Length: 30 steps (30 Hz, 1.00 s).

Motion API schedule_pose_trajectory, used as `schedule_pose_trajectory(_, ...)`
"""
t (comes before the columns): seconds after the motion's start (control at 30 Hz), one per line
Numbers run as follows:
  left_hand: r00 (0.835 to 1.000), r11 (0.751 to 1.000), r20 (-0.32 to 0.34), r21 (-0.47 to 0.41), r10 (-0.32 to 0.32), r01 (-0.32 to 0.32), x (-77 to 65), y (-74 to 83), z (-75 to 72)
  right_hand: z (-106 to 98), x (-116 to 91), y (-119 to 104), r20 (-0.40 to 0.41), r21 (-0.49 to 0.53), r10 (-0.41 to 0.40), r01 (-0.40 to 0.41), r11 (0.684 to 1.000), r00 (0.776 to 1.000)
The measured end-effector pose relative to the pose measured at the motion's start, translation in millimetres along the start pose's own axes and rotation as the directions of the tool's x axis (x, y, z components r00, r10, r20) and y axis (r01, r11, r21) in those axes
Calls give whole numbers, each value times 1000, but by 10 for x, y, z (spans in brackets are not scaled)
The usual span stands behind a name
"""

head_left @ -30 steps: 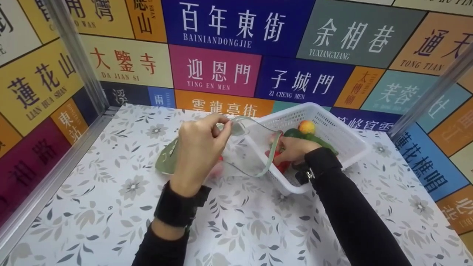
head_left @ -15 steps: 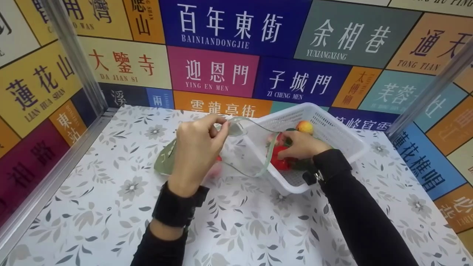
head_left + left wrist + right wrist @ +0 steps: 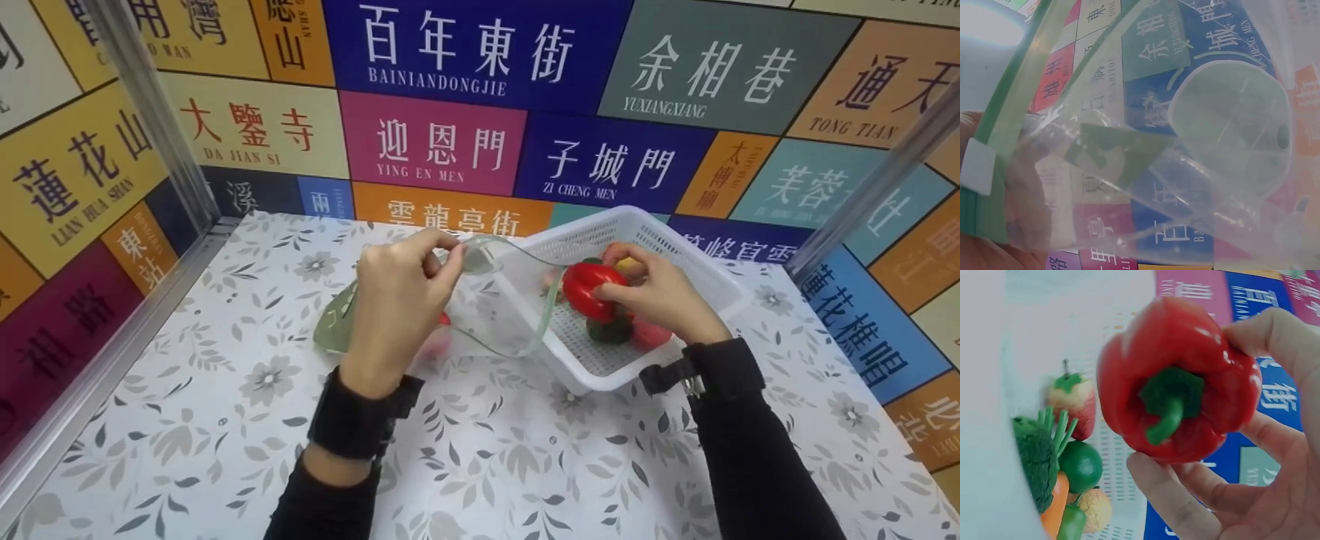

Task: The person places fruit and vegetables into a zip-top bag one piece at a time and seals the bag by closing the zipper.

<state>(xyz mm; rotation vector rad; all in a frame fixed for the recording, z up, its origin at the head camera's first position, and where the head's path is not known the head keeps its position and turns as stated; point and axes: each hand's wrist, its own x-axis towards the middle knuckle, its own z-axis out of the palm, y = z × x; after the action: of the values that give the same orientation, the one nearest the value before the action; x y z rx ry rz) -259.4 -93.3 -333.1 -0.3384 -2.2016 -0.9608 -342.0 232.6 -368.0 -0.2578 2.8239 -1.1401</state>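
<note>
1. A red bell pepper (image 3: 592, 291) is held in the right hand (image 3: 667, 296), with the thumb and fingers curled about its sides; in the right wrist view its green stem is turned toward the camera.
2. The pepper is held above the white basket (image 3: 577, 369) on the right of the scene, just right of the clear bag's mouth.
3. The green-edged rim of the clear bag (image 3: 480, 322) is pinched between the thumb and forefinger of the left hand (image 3: 401, 300); the mouth is held wide, facing right.
4. On the bag's green edge a small white piece (image 3: 978, 167) is seen. Something pinkish red (image 3: 435, 341) is seen at the bag, partly hidden by the left hand.
5. In the basket, a strawberry (image 3: 1075, 402), a broccoli (image 3: 1036, 458), a round green fruit (image 3: 1081, 467) and an orange carrot-like piece (image 3: 1057, 500) are grouped.
6. The table (image 3: 465, 465) is covered with a grey floral print.
</note>
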Motion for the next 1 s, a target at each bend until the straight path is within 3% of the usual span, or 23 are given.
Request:
schedule_pose_trajectory(0.37,1000,1000,3,3,-4,4,6,14,16,-8,-342,-16,-180,221,39,2,975,983)
schedule_pose_trajectory(0.6,1000,1000,-1,16,-6,6,3,20,14,20,-602,-138,-288,290,-5,92,953,958)
schedule_pose_trajectory(1.0,1000,1000,1,27,7,-7,-11,32,11,289,-857,-591,-338,367,-118,246,897,934)
